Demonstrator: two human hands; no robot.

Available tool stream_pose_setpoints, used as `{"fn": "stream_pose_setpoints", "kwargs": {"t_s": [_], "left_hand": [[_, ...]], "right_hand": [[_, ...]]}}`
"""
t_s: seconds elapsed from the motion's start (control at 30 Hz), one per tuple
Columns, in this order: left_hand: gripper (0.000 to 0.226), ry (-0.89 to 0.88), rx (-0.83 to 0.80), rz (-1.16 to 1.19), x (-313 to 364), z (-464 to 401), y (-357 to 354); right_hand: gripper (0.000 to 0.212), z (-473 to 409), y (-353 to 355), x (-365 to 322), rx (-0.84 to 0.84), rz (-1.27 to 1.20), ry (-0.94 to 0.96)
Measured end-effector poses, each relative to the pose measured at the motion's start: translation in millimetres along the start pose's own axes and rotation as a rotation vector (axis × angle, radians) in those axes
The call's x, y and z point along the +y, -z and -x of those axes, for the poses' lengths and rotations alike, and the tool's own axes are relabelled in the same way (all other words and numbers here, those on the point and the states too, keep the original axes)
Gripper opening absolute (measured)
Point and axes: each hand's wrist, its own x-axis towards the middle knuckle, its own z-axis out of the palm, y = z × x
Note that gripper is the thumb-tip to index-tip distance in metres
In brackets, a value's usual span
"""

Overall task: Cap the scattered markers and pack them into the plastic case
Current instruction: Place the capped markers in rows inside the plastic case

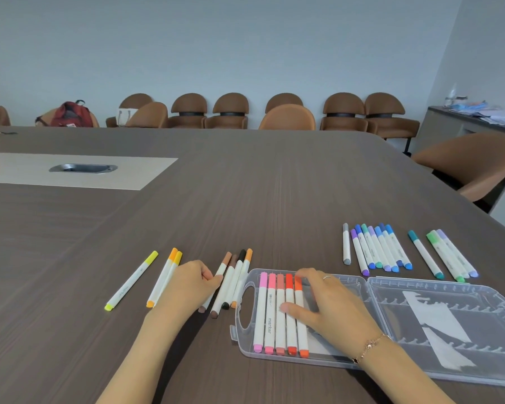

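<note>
1. The table (274,185) carries everything along its near edge; work within that strip, since every marker is within easy reach.
2. The case (438,330) lies open at the near right, its handle side toward the middle. Its left tray holds five markers (280,313), pink through orange, side by side with caps on; fill onward toward the hinge, one slot at a time.
3. The right hand (330,304) lies spread and relaxed over the orange end of that row, thumb on the barrels. A marker may sit under the fingers, though the view is too blocked to say. Press each barrel flat before adding another.
4. The left hand (187,284) has its fingers curled on the brown markers (231,281) just left of the case; it appears to pinch one. Lift a single marker, check both caps, then pass it across.
5. The blue markers (376,249) and green markers (446,255) wait beyond the case toward the right edge; the yellow markers (149,278) lie toward the left. Take them group by group, keeping the colour order.
</note>
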Motion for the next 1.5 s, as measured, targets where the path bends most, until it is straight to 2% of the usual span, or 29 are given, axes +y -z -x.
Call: {"fn": "stream_pose_setpoints", "kwargs": {"t_s": [0.1,0.17,0.27,0.37,0.47,0.53,0.6,0.7,0.8,0.93,1.03,1.2,1.33,1.5], "left_hand": [[0.026,-0.022,0.01,0.012,-1.0,1.0,2.3],[0.026,-0.032,0.079,0.041,-4.4,0.6,8.6],[0.015,-0.023,0.336,0.124,-21.9,-3.7,28.9],[0.022,0.111,0.505,0.058,-50.7,-8.2,52.3],[0.036,0.33,0.385,-0.08,-79.7,-16.8,61.1],[0.028,0.384,0.296,-0.065,-88.4,-22.1,59.9],[0.021,0.362,0.24,0.0,-89.8,-26.2,58.0],[0.026,0.304,0.19,0.006,-83.0,-29.4,55.1],[0.034,0.201,0.213,0.009,-65.8,-25.9,51.6],[0.019,0.104,0.279,-0.017,-52.8,-23.6,40.5],[0.017,0.109,0.27,-0.037,-50.5,-22.4,32.0],[0.039,0.128,0.253,-0.193,-38.7,-20.0,18.1],[0.035,0.157,0.22,-0.4,-23.4,-16.8,8.7],[0.031,0.166,0.153,-0.373,-20.3,-19.4,3.8]], "right_hand": [[0.074,0.9,0.8,0.7,-0.019,-0.002,0.001],[0.076,1.8,2.2,1.3,-0.009,-0.004,-0.002],[0.064,1.9,2.7,3.8,0.048,-0.017,-0.015],[0.048,0.1,1.0,6.7,0.097,-0.004,-0.025],[0.042,-1.1,-1.4,8.8,0.092,0.012,-0.042],[0.041,-2.2,-2.3,9.7,0.087,0.013,-0.042],[0.04,-3.2,-2.5,10.2,0.092,0.012,-0.04],[0.037,-3.8,-2.5,11.0,0.115,0.012,-0.041],[0.036,-3.6,-2.5,11.7,0.124,0.008,-0.034],[0.035,-3.5,-3.8,12.3,0.119,0.006,-0.03],[0.033,-3.0,-4.3,11.5,0.119,-0.005,-0.007],[0.032,-2.4,-4.8,11.1,0.126,-0.018,0.01],[0.032,-2.8,-4.8,10.6,0.116,-0.023,0.006],[0.031,-2.9,-4.3,11.0,0.131,-0.025,0.008]]}}
